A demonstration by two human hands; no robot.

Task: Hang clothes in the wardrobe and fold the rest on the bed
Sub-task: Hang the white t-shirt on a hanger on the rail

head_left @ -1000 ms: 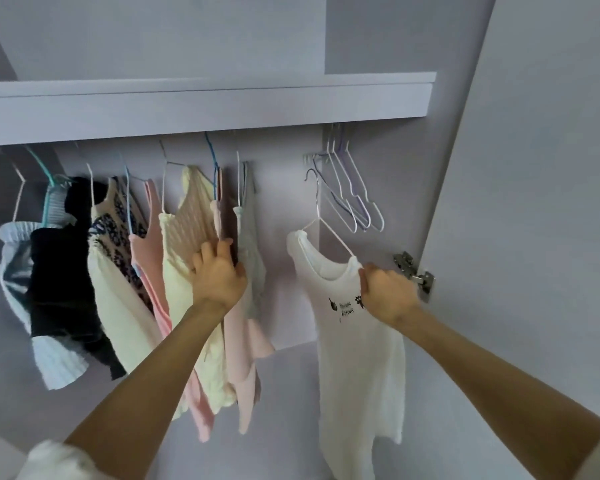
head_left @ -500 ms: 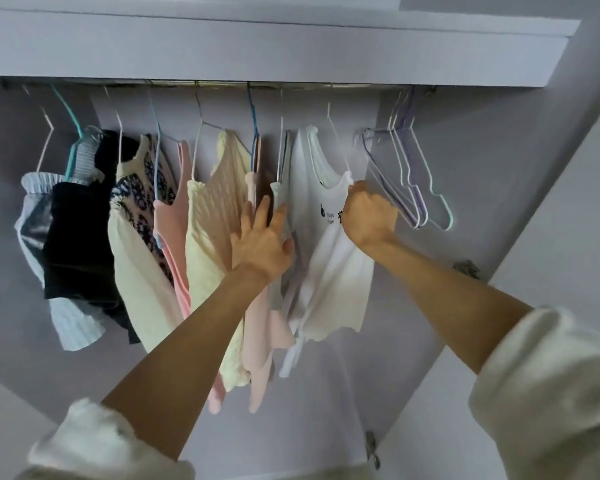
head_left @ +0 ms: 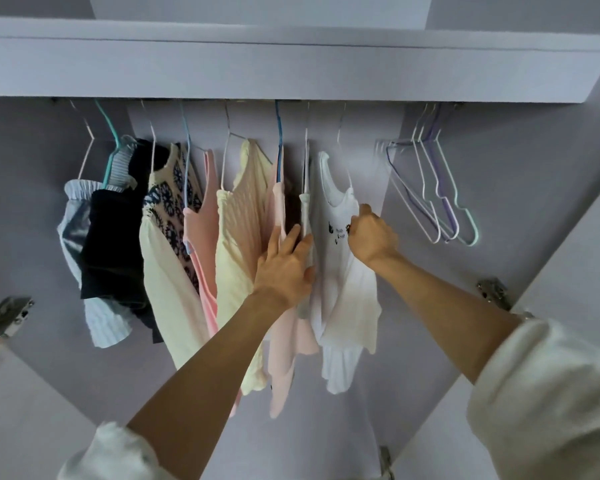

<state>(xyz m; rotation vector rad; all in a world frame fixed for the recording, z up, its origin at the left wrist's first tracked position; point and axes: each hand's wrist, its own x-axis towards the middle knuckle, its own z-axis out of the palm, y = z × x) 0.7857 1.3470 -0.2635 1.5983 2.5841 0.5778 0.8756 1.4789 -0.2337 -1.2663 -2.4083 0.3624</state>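
Two rolled white sleeves are seen nearest, bare forearms reaching up into the wardrobe (head_left: 551, 174).

Left hand (head_left: 286, 268): fingers (head_left: 293, 235) straight and slightly apart, laid flat against the pale pink top (head_left: 281, 216) and a thin grey garment (head_left: 305, 216), which are pressed leftward – nothing is gripped.

Right hand (head_left: 373, 237): fingers curled and clamped on the shoulder of the white T-shirt (head_left: 343, 292), at the end of its hanger.

The T-shirt is on a white wire hanger (head_left: 342, 133) whose hook runs up behind the shelf edge (head_left: 291, 74); the rail itself is hidden, so full seating of the hook cannot be confirmed. The shirt hangs just right of the grey garment, touching it low down.

Step in hand, as judged: the shirt is being settled into the row, with a gap held open for it.

To be done well:
- the gap should be held by the flat left hand until the shirt hangs straight
- the hook should be checked by feel, since the rail is out of sight
- the right shoulder seam should be squared on the hanger end before release – slippage is likely otherwise
- the hem should be freed from the grey garment

Further left hang a cream ribbed top (head_left: 243, 216), a pink top (head_left: 205, 216), a patterned sweater (head_left: 167, 202), a dark garment (head_left: 115, 244) and a light blue piece (head_left: 73, 216). Empty hangers (head_left: 437, 195) hang well apart at far right. The bed is not in view.
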